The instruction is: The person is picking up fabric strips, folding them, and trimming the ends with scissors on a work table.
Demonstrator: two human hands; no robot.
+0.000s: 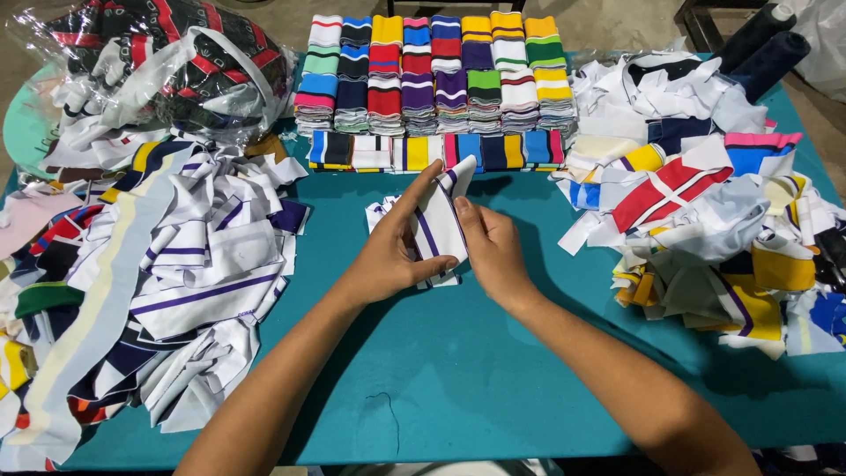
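At the middle of the teal worktop point(458, 370) I see a white strip point(438, 225) with purple stripes, held up off the cloth between both hands. My left hand point(392, 256) grips its left edge, thumb lying across the lower part and the index finger reaching up along the top corner. My right hand point(493, 251) presses against the right edge, fingers point(465, 214) close together and pinching the strip from that side. A second white piece point(381, 214) lies flat on the worktop just behind the left hand.

Beyond the strip, near the far edge, folded striped bands stand in neat stacks point(432, 75), with a flat row point(436, 152) of similar bands in front of them. To the left spreads a loose heap point(185, 264) of white and purple strips, and behind it a clear bag point(167, 66) stuffed with dark red-striped pieces. To the right lies a mixed pile point(705, 220) of white, yellow, red and blue scraps, and two dark thread cones point(767, 44) sit at the far right corner.
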